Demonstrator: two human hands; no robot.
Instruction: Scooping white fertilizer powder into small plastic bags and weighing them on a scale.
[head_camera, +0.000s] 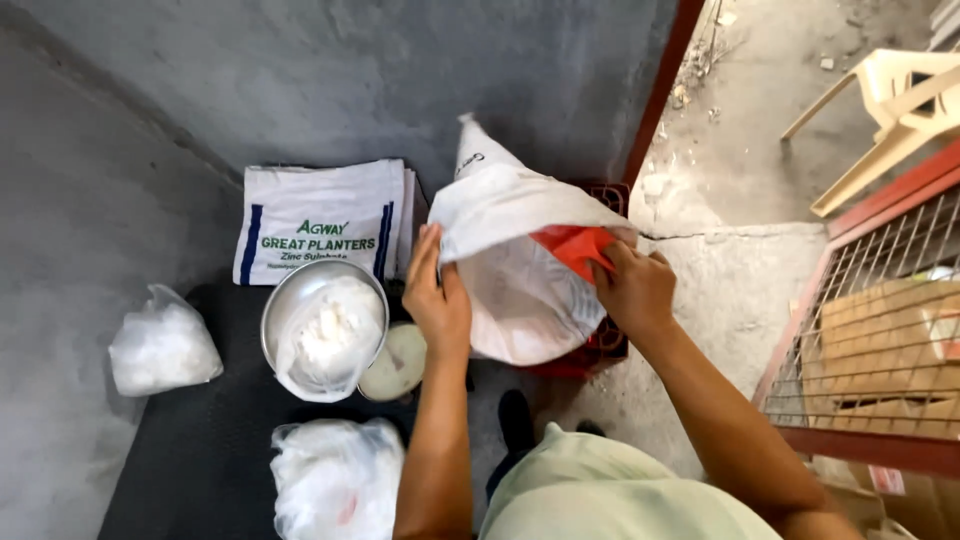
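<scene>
Sack (520, 290) of white woven plastic sits open on a red crate (600, 345) against the grey wall, its mouth rolled outward and a red inner patch showing at the rim. The left hand (438, 300) grips the near-left edge of the mouth, fingers closed on the fabric. The right hand (635, 290) pinches the right edge by the red patch, fingers closed on it too. Just left of the sack, a metal bowl (325, 325) lined with a clear bag of white powder rests on a black mat (190, 450). A round pale lid (395, 365) lies beside the bowl. Folded printed sacks (320, 225) lean behind it. Two filled clear bags (160, 345) (335, 480) lie nearby on the floor.
</scene>
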